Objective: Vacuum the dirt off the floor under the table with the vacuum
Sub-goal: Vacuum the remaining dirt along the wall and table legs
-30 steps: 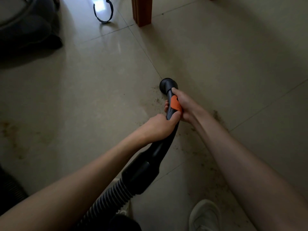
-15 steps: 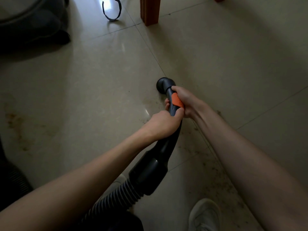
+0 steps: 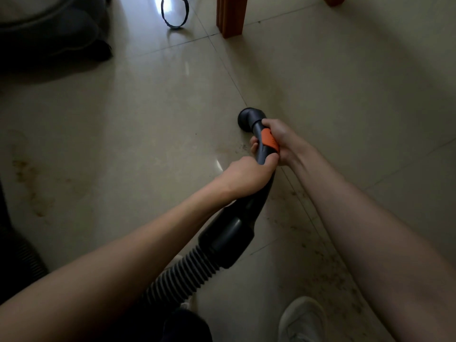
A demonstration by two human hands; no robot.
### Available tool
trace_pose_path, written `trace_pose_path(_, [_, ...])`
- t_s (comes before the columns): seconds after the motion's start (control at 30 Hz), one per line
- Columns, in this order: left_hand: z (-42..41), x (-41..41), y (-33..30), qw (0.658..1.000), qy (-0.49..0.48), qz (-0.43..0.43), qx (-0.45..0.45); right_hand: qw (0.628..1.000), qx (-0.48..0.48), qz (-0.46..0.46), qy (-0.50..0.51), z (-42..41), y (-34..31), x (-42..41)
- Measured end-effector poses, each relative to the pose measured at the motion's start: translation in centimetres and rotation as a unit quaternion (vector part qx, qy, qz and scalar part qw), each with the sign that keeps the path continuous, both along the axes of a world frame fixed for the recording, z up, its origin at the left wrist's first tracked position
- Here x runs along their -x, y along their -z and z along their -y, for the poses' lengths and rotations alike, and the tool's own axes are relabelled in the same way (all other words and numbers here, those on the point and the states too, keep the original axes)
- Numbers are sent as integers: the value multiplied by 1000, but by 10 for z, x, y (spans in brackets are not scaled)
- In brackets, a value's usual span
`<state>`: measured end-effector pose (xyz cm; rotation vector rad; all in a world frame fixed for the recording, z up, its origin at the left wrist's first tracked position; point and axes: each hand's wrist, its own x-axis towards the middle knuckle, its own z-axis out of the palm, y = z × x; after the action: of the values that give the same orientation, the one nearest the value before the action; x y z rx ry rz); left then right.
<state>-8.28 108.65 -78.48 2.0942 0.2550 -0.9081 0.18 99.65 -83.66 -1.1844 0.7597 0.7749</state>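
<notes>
The head view looks down on a pale tiled floor [image 3: 148, 149] where both hands clasp the dark vacuum wand [image 3: 261, 154]. The right hand [image 3: 283, 141] wraps the wand at its orange collar [image 3: 269, 141], close behind the round nozzle [image 3: 250, 118]; the left hand [image 3: 249, 176] curls round the curved handle just behind it. The ribbed hose [image 3: 182, 277] trails back toward the person from the grey cuff [image 3: 227, 240].

The nozzle appears to sit on or just above the floor, beside a grout line, well short of the wooden desk leg [image 3: 230, 16] at the far edge of the frame. The visible dirt [image 3: 328, 272] lies mostly behind the nozzle — a speckled band running beneath the right forearm toward the white shoe [image 3: 303, 319], with a few specks [image 3: 243, 146] by the right hand's fingers.

To do this stroke well, the person would likely keep the nozzle mouth flat to the tile and draw it back slowly along that band rather than pushing farther on. Overlapping passes should catch the scattered grit. The forward hand steers, the rear one sets the angle. The hose wants slack so it does not drag grit about — and the feet should stay off the speckled patch.

A dark strap [image 3: 174, 14] lies on the floor beyond, near the desk leg.
</notes>
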Motion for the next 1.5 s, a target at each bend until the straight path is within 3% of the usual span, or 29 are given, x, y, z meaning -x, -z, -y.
trace_pose_path(0.2, [-24,4,-7,1000,2,-26,-18,1000,-9,0,-8,-25,5,9])
trace_pose_path(0.53, [-53,11,-10,998,-39,3,-47,998,3,33,-60,-66,21,34])
trace_pose_path(0.77, [-87,16,-3,992,-120,-41,-10,993,-110,-12,-42,-84,12,41])
trace_pose_path(1.1, [-141,36,-5,959,-272,-67,38,979,-189,-73,-25,-157,18,52])
trace_pose_path(1.37, [-138,35,-6,948,-304,-70,61,972,-223,-78,3,-160,13,55])
trace_pose_path(1.5, [-130,34,-3,952,-293,-82,31,974,-211,-71,41,-155,13,61])
